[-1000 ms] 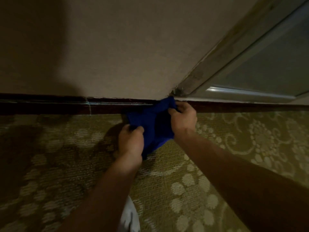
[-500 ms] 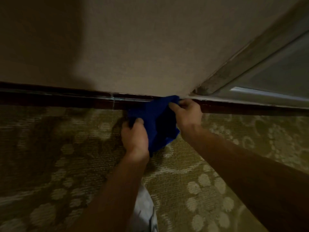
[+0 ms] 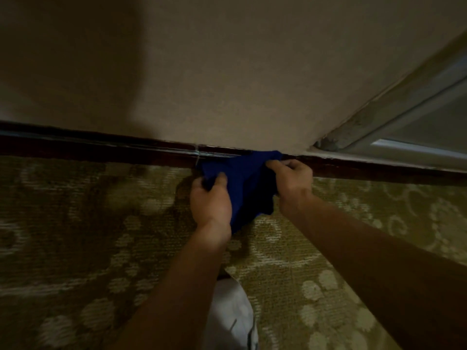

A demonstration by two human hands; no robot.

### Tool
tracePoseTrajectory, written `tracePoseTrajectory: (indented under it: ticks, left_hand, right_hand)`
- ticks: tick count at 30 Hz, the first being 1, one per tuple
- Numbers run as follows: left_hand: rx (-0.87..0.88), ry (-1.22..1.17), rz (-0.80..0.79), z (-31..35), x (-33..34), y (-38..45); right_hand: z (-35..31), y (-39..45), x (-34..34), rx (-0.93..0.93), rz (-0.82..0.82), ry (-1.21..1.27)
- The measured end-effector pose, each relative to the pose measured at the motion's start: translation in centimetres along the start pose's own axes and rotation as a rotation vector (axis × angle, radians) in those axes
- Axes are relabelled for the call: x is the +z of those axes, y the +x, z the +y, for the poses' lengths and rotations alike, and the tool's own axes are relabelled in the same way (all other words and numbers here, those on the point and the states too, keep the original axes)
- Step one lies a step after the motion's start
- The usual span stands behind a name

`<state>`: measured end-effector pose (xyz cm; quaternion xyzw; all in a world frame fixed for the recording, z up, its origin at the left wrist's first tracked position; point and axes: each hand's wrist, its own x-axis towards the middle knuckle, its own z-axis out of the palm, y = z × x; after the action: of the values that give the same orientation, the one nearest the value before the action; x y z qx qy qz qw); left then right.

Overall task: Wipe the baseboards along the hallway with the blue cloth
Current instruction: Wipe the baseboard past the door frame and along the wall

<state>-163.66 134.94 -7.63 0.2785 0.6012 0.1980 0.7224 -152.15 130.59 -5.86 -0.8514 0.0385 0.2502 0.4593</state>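
Note:
A blue cloth (image 3: 242,183) is stretched between both hands, its top edge against the dark wooden baseboard (image 3: 101,150) at the foot of the beige wall. My left hand (image 3: 211,203) grips the cloth's left side, thumb on top. My right hand (image 3: 290,178) pinches the cloth's right side, close to the baseboard. The lower part of the cloth hangs down over the carpet between my wrists.
Patterned olive carpet (image 3: 88,236) covers the floor. A pale door frame (image 3: 394,107) with a light threshold rises at the right, just beyond the cloth. A white shoe or garment (image 3: 232,314) shows at the bottom between my forearms.
The view has shifted, so more baseboard shows at the left. My left hand has moved up the cloth toward the baseboard; both hands keep their grip.

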Motion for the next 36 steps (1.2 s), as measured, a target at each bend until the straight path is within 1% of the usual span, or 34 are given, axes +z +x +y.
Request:
tracePoseTrajectory:
  ticks: [2, 3, 4, 6, 9, 11, 12, 14, 16, 17, 18, 19, 21, 23, 25, 27, 29, 31, 32, 33, 34, 36]
  left_hand:
    - [-0.014, 0.056, -0.107, -0.1, 0.1, -0.3]
    - [-0.018, 0.058, -0.11, 0.0, -0.1, -0.2]
    - [-0.016, 0.036, -0.073, 0.3, -0.5, -0.1]
    - [-0.002, -0.058, 0.078, 0.9, -1.3, 0.3]
    - [0.066, -0.182, 0.305, 1.2, -1.9, 0.4]
    - [0.091, -0.207, 0.375, 1.0, -1.5, 0.3]
    - [0.09, -0.197, 0.373, 0.7, -1.2, 0.2]
    - [0.078, -0.159, 0.303, 0.1, -0.6, 0.0]
    - [0.067, -0.119, 0.178, -0.2, -0.4, 0.2]
    - [0.067, -0.11, 0.14, -0.3, -0.6, 0.4]
    - [0.07, -0.112, 0.138, -0.2, -1.1, 0.7]
    - [0.075, -0.132, 0.163, 0.0, -1.7, 0.8]
    - [0.074, -0.218, 0.277, 0.9, -2.7, 1.1]
    - [0.083, -0.294, 0.432, 2.0, -3.6, 1.3]
    - [0.112, -0.334, 0.509, 2.9, -4.3, 1.6]
    - [0.136, -0.315, 0.48, 2.9, -4.4, 1.8]
    - [0.171, -0.225, 0.36, 2.3, -3.9, 1.5]
    - [0.197, -0.127, 0.213, 1.7, -3.7, 1.3]
    - [0.186, -0.111, 0.178, 1.6, -3.8, 1.3]
    - [0.161, -0.129, 0.175, 1.6, -4.1, 1.4]
    - [0.132, -0.176, 0.206, 1.8, -4.5, 1.4]
    - [0.103, -0.269, 0.352, 2.6, -5.6, 1.7]
  right_hand:
    - [-0.5, 0.5, -0.8, 0.046, 0.018, 0.032]
    - [-0.8, 0.4, -0.6, 0.062, 0.029, 0.053]
    - [-1.0, 0.1, 0.1, 0.077, 0.049, 0.07]
    - [-1.3, -1.1, 2.1, 0.095, 0.071, 0.092]
    - [-0.9, -2.9, 4.9, 0.058, -0.016, 0.099]
    - [-0.6, -3.3, 5.4, 0.034, -0.076, 0.077]
    - [-0.5, -3.1, 5.0, 0.016, -0.102, 0.058]
    - [-0.4, -2.4, 3.9, -0.025, -0.112, 0.03]
    - [-0.3, -1.6, 3.0, -0.028, -0.052, 0.014]
    - [-0.3, -1.4, 3.1, -0.022, -0.015, 0.018]
    - [-0.3, -1.5, 3.6, -0.009, 0.02, 0.027]
    - [-0.6, -1.9, 4.3, 0.014, 0.051, 0.033]
    - [-1.1, -3.3, 6.5, 0.043, 0.064, 0.009]
    - [-1.4, -5.3, 9.3, 0.046, -0.013, -0.02]
    - [-1.4, -6.6, 10.9, 0.033, -0.09, -0.03]
    - [-1.3, -6.5, 10.1, 0.011, -0.126, -0.025]
    - [-1.0, -5.1, 8.2, -0.002, -0.142, -0.001]
    - [-0.8, -4.1, 6.9, 0.037, -0.074, 0.064]
    - [-0.9, -3.7, 6.7, 0.053, -0.042, 0.082]
    - [-1.0, -3.6, 7.0, 0.069, -0.027, 0.104]
    - [-1.3, -4.0, 7.6, 0.082, -0.036, 0.122]
    - [-2.0, -5.7, 9.5, 0.08, -0.105, 0.074]
